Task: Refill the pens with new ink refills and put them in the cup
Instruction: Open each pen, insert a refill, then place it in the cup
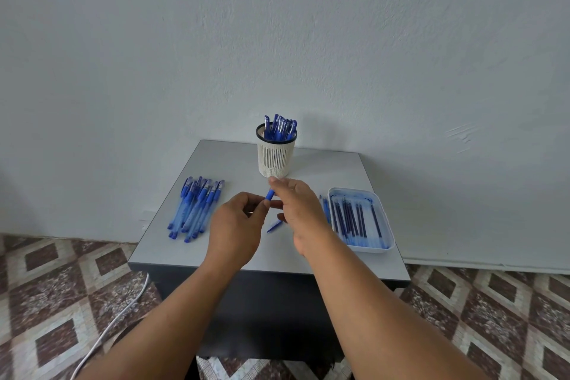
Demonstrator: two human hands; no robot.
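Both my hands over table [308, 262], close together. My left hand [237, 227] pinches blue pen [270, 194] in curled fingers. My right hand [297, 210] touches same pen, fingers curled round it. Cup [276, 153] stands behind, full of pens. Pen pile [194, 208] lies left. Tray [387, 244] with refills [351, 219] sits right.

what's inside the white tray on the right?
The white tray holds a row of dark blue ink refills lying side by side, lengthwise. A few more refills lie outside its left edge; the right hand partly covers these.
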